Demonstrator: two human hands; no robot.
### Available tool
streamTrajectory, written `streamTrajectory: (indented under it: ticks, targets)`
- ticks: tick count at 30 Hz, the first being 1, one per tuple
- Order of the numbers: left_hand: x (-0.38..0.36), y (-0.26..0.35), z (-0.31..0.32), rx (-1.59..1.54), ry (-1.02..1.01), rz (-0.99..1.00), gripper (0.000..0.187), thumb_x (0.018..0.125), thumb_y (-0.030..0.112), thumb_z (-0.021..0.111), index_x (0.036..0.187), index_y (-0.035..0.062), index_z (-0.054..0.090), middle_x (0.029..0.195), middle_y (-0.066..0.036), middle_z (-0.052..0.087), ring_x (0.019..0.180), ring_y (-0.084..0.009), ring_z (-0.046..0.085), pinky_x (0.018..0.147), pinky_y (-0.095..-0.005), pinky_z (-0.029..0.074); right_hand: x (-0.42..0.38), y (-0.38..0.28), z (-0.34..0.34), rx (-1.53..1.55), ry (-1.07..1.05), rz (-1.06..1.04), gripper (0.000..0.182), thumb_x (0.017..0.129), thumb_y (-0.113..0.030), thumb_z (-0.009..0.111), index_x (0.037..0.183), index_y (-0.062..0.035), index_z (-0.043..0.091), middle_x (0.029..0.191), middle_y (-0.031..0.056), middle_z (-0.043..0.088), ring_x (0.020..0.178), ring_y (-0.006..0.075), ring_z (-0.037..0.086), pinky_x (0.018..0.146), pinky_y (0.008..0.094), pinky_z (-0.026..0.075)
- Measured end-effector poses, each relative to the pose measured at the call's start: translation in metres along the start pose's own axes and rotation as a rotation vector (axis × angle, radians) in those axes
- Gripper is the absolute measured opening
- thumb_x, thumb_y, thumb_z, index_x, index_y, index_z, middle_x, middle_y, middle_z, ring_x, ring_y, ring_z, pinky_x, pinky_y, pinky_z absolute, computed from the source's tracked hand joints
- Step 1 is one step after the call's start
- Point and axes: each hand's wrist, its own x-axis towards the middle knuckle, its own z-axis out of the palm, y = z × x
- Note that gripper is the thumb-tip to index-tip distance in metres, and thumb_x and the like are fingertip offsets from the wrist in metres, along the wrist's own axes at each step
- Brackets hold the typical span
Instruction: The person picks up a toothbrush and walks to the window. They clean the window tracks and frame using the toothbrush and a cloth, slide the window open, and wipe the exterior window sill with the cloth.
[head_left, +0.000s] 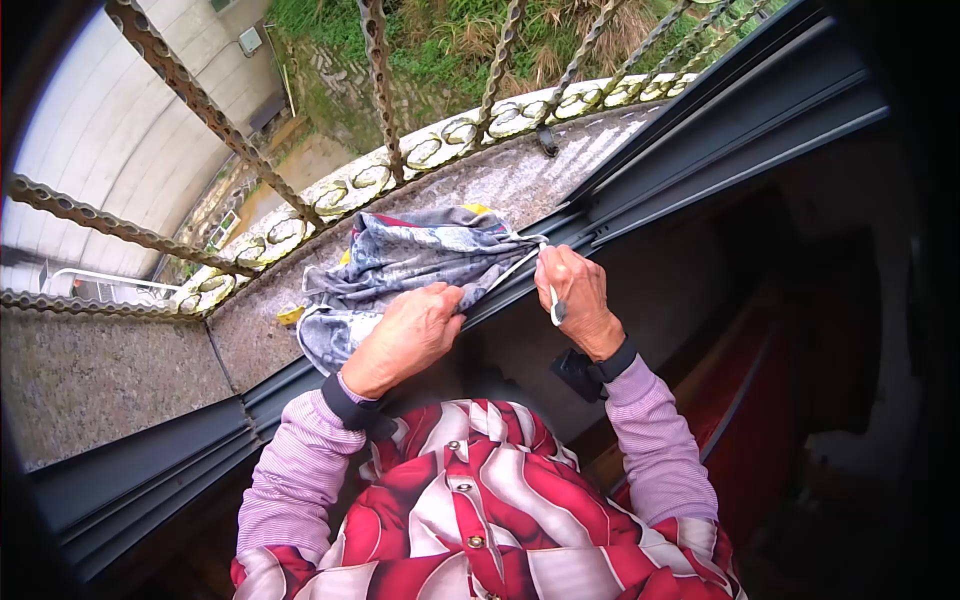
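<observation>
Window opening, outside ledge (120, 375), daylight beyond. Your grey cloth (410, 262) lies rumpled across the ledge and the near dark window track (165, 470), patterned, with yellow bits at its edges and a strip of red along the top. Its right end draws together into a narrow twist.

Your left grip (408, 335) is on the lower near side of the cloth, fingers curled and closed on a fold. Your right grip (575, 290) is clenched round the gathered right end, above the track. A slim pale piece (557, 308) pokes out below that fist; whether it belongs to the cloth, you cannot tell from this view.

You have a dark band (350, 405) on the left wrist and a black strap (612, 362) on the right, over purple-striped sleeves (290, 470). Your red-and-white top (480, 490), buttoned down the front, fills the lower middle.

Past the cloth, the ledge ends at a railing (385, 90) of rusty twisted bars, with pale scrollwork (425, 152) along its foot. Outside, below: green growth (450, 50) and, to the left, a large whitish structure (90, 110). Indoors at right, deep shadow hides most detail.
</observation>
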Motion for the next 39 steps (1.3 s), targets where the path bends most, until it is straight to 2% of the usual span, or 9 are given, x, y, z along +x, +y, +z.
streamTrajectory:
  ticks: [1, 4, 8, 16, 22, 26, 29, 36, 39]
  targets:
    - [0.011, 0.001, 0.005, -0.004, 0.001, 0.02, 0.026, 0.079, 0.01, 0.064, 0.101, -0.0026, 0.059, 0.085, -0.021, 0.059, 0.08, -0.0405, 0.059, 0.069, -0.0451, 0.047, 0.0, 0.001, -0.002, -0.092, -0.058, 0.031, 0.013, 0.078, -0.005, 0.06, 0.075, -0.0044, 0.048, 0.074, 0.013, 0.054, 0.069, 0.0289, 0.061, 0.058, 0.0399, 0.05]
    - [0.033, 0.013, 0.01, -0.06, 0.089, 0.068, 0.023, 0.079, 0.007, 0.063, 0.099, -0.0025, 0.058, 0.082, -0.02, 0.058, 0.078, -0.0397, 0.059, 0.068, -0.0436, 0.047, 0.001, 0.008, -0.002, -0.231, 0.076, 0.054, 0.013, 0.078, -0.003, 0.06, 0.075, -0.0038, 0.047, 0.075, 0.0134, 0.052, 0.07, 0.0286, 0.061, 0.059, 0.04, 0.05]
    - [0.052, 0.014, 0.01, -0.114, 0.248, 0.071, 0.023, 0.078, 0.004, 0.063, 0.101, -0.0016, 0.061, 0.084, -0.019, 0.06, 0.082, -0.0377, 0.061, 0.069, -0.0405, 0.048, 0.01, 0.017, -0.008, 0.068, 0.186, 0.048, 0.006, 0.085, -0.003, 0.058, 0.089, 0.0014, 0.058, 0.077, 0.0151, 0.055, 0.074, 0.0307, 0.06, 0.06, 0.0398, 0.049]
    - [0.038, 0.002, 0.014, -0.079, -0.012, -0.019, 0.026, 0.079, 0.011, 0.065, 0.102, -0.0003, 0.064, 0.091, -0.019, 0.062, 0.086, -0.037, 0.061, 0.075, -0.0407, 0.049, 0.021, 0.012, 0.023, 0.002, 0.122, 0.106, 0.011, 0.08, -0.005, 0.06, 0.074, -0.0018, 0.051, 0.072, 0.0159, 0.053, 0.066, 0.0345, 0.059, 0.058, 0.0427, 0.049]
    - [0.001, 0.007, -0.025, -0.14, 0.074, -0.273, 0.023, 0.078, 0.007, 0.064, 0.1, -0.001, 0.065, 0.084, -0.017, 0.064, 0.081, -0.0334, 0.063, 0.072, -0.0374, 0.049, 0.015, -0.048, 0.029, -0.143, -0.101, -0.001, 0.006, 0.077, -0.013, 0.055, 0.078, -0.0078, 0.052, 0.078, 0.0086, 0.056, 0.074, 0.0219, 0.061, 0.058, 0.0329, 0.051]
    - [-0.031, -0.001, -0.042, -0.178, 0.101, -0.37, 0.024, 0.08, 0.008, 0.064, 0.101, -0.0012, 0.065, 0.087, -0.018, 0.067, 0.079, -0.0313, 0.065, 0.073, -0.0356, 0.05, 0.015, -0.062, 0.028, -0.076, -0.142, -0.067, 0.006, 0.076, -0.011, 0.056, 0.077, -0.0065, 0.052, 0.077, 0.0104, 0.055, 0.073, 0.0221, 0.061, 0.059, 0.0319, 0.052]
    - [-0.052, -0.006, -0.046, -0.167, 0.172, -0.359, 0.024, 0.081, 0.009, 0.064, 0.102, -0.0018, 0.065, 0.084, -0.017, 0.067, 0.075, -0.0261, 0.065, 0.07, -0.0333, 0.05, 0.01, -0.079, 0.034, -0.055, -0.137, -0.133, 0.008, 0.072, -0.01, 0.057, 0.077, -0.0056, 0.053, 0.076, 0.0095, 0.055, 0.072, 0.021, 0.061, 0.056, 0.0299, 0.051]
    - [-0.065, 0.004, -0.07, -0.172, 0.055, -0.664, 0.022, 0.081, 0.01, 0.063, 0.099, -0.0026, 0.065, 0.071, -0.01, 0.063, 0.064, -0.0086, 0.057, 0.061, -0.0243, 0.045, 0.005, -0.097, 0.035, 0.032, -0.164, -0.176, 0.009, 0.073, -0.011, 0.059, 0.075, -0.0057, 0.052, 0.076, 0.0104, 0.054, 0.072, 0.0225, 0.061, 0.056, 0.0317, 0.051]
    - [-0.06, 0.002, -0.074, -0.507, 0.167, -0.544, 0.018, 0.082, 0.011, 0.064, 0.094, -0.0017, 0.068, 0.071, 0.0, 0.062, 0.063, -0.0037, 0.053, 0.057, -0.0215, 0.043, 0.0, -0.086, 0.026, 0.502, -0.028, -0.114, 0.01, 0.079, -0.004, 0.059, 0.074, -0.001, 0.051, 0.069, 0.0138, 0.052, 0.063, 0.0301, 0.058, 0.053, 0.0375, 0.049]
